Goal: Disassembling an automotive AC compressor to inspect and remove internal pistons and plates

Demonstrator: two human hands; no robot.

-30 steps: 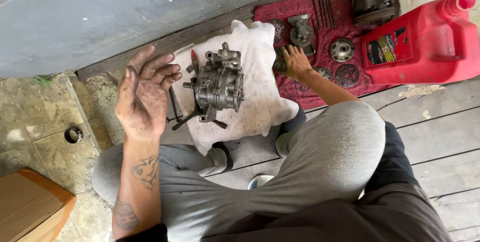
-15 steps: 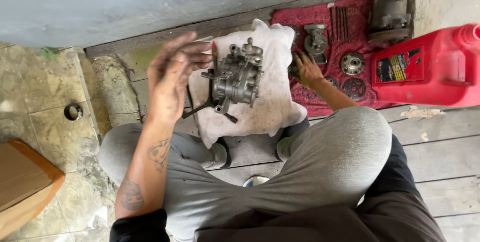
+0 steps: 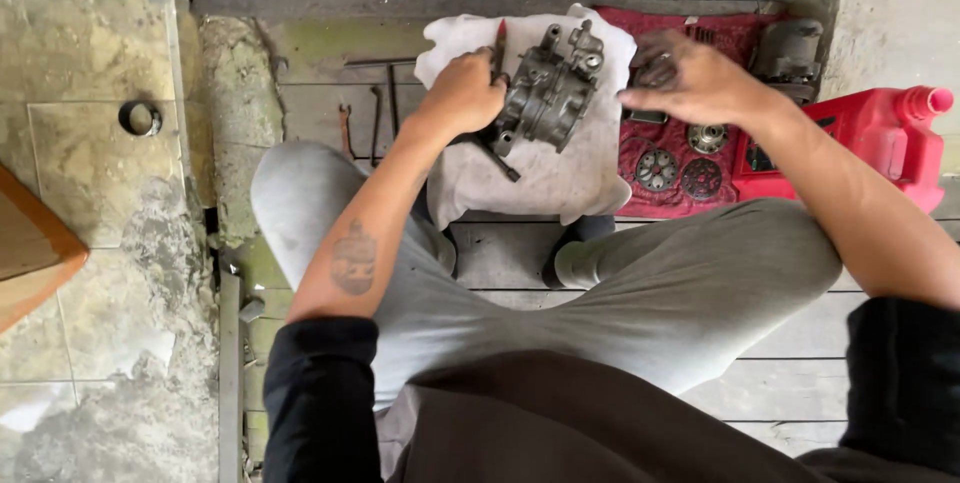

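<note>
While the left hand (image 3: 463,95) clasps the carburetor (image 3: 550,93), the red jug (image 3: 860,138) stands capped.

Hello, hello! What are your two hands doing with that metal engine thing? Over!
Left hand gripping metal engine part on white cloth. Right hand open, hovering above red mat. Nothing between hands and part.

The left hand (image 3: 462,95) is at the upper middle of the frame, its fingers curled into a closed fist, the back of the hand facing up. The left forearm runs down to the lower left and shows 1 tattoo. The right hand (image 3: 690,78) is at the upper right, palm down, fingers (image 3: 640,98) spread and loose, holding nothing.
</note>
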